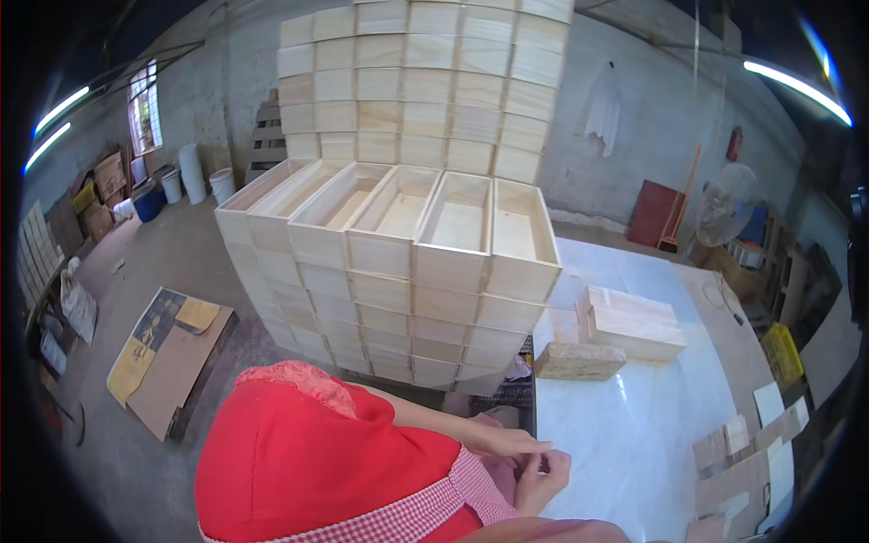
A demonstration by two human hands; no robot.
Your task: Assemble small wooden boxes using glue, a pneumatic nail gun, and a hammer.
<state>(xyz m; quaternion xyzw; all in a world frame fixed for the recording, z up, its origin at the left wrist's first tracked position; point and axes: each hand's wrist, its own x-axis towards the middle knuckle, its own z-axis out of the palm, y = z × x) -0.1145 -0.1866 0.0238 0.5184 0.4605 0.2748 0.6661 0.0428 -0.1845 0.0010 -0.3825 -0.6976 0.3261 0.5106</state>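
A red garment with checked trim fills the lower frame and hides most of both forearms. The left hand and right hand meet at the white desk edge, fingertips pinched together; whatever they pinch is too small to make out. Stacked wooden boxes rise beyond; wooden blocks lie further up the desk.

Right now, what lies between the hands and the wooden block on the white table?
In the head view, only bare white table lies between the two hands and the wooden block; nothing stands on that stretch.
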